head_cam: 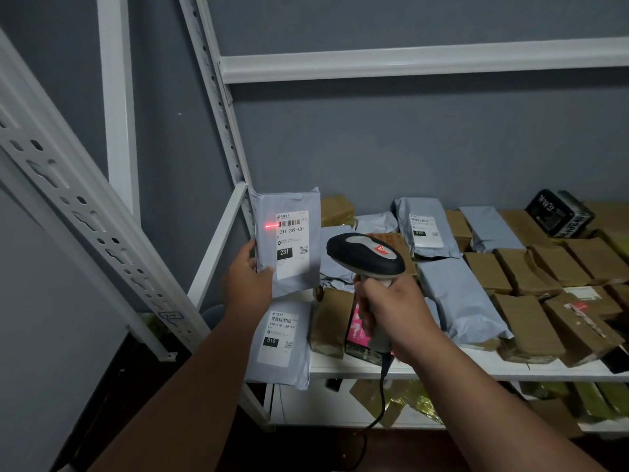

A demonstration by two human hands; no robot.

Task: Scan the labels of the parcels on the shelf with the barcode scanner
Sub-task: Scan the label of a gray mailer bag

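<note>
Two hands busy: left hand (246,284) grips upright parcel (289,240); right hand (391,311) grips scanner (366,255) beside it.

Parcel storeroom: shelving (408,369), labelled parcels (459,298).

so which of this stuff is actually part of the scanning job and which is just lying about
In the job:
- barcode scanner, gripped by right hand
- grey parcel 231, held up by left hand
- parcels on shelf

Lying about:
- black box
- gold wrapping below
</note>
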